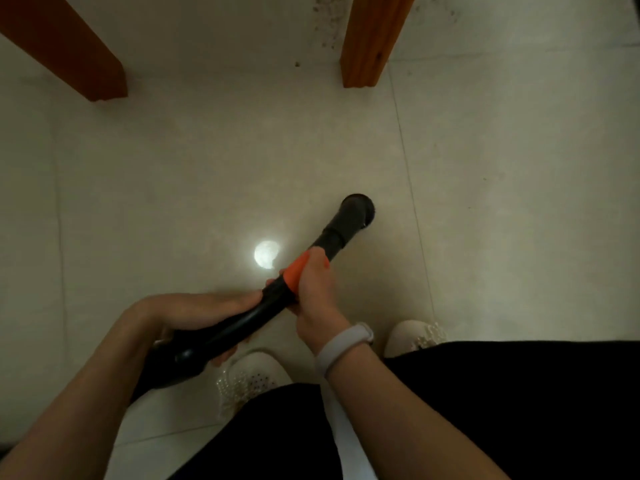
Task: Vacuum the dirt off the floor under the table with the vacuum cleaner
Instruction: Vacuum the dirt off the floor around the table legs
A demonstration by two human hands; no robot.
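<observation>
A black handheld vacuum cleaner (239, 323) with an orange collar (298, 271) points up and to the right, its round nozzle (356, 207) hovering over pale floor tiles. My left hand (194, 311) grips the rear body of the vacuum cleaner. My right hand (313, 292) grips the tube at the orange collar; a pale wristband sits on that wrist. Dark specks of dirt (327, 27) lie scattered on the floor at the top, around the right wooden table leg (370, 39). The nozzle is well short of the dirt.
A second wooden table leg (69, 46) slants in at top left. A bright light reflection (266, 254) shines on the tile left of the tube. My two white shoes (252, 375) and dark trousers fill the bottom of the view.
</observation>
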